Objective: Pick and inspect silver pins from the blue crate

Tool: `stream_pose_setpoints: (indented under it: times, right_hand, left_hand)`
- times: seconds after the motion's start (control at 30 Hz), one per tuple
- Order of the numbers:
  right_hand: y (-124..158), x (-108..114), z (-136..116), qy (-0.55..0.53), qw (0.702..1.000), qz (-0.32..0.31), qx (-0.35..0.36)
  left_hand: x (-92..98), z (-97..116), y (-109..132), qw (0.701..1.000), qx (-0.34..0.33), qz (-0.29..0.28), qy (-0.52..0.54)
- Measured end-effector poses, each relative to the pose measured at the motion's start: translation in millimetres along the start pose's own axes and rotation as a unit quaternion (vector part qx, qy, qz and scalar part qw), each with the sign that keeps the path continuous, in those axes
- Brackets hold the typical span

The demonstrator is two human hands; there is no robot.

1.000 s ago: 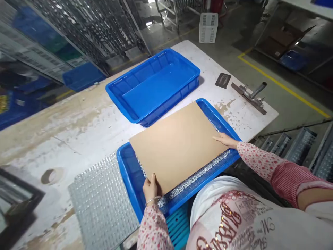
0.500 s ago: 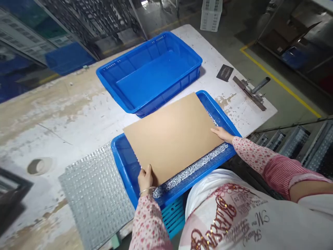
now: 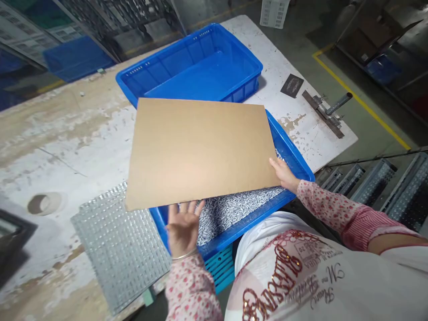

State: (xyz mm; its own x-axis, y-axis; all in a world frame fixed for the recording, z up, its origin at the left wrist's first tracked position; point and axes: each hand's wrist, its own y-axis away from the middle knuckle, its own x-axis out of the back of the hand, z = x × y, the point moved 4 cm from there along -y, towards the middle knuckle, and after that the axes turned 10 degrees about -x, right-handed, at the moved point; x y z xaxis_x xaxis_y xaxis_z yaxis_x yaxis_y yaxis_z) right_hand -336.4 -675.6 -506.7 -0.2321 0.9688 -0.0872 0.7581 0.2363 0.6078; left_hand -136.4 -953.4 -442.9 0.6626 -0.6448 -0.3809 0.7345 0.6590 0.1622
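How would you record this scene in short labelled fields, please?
Left hand: open, palm up, fingertips beneath the near edge of the brown board
Right hand: gripping the board's right edge
Near tray: blue, holding many small silvery pieces, partly hidden by the board
Far tray: blue, partly behind the board
Bumpy grey sheets: on the table, left of the near tray

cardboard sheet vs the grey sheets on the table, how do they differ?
Colour: the cardboard sheet is tan; the grey sheets look silvery.
Surface: the cardboard sheet is smooth; the grey sheets have rows of small bumps.
Support: the right hand grips the cardboard sheet, left hand at its near edge; the grey sheets lie on the table.
Shared: both look thin.
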Motion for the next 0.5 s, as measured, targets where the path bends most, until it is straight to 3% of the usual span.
stream_pose_setpoints:
  times: [0.07,0.17,0.23,0.3,0.37,0.43,0.5]
  right_hand:
    - [19,-11,19,0.013,1.000,0.018,0.008]
    - [49,-19,46,0.035,0.999,0.025,0.001]
    - [62,-18,59,0.048,0.998,-0.024,-0.031]
    - [65,-12,64,0.046,0.987,-0.127,-0.086]
    - [56,3,53,0.013,0.976,-0.188,-0.112]
    - [36,25,23,-0.059,0.981,-0.162,-0.086]
    - [17,44,-15,-0.125,0.985,-0.115,-0.034]
  left_hand:
    - [-19.7,-20,8,0.998,-0.016,0.041,-0.047]
    - [-25.6,-45,11,0.987,-0.046,0.126,-0.094]
    - [-16.8,-51,7,0.982,-0.055,0.149,-0.105]
    - [0.1,-45,-3,0.977,-0.064,0.164,-0.123]
    - [21.0,-28,-15,0.970,-0.074,0.177,-0.147]
    - [40.0,-7,-29,0.971,-0.067,0.169,-0.155]
    - [52.9,9,-43,0.976,-0.014,0.139,-0.168]
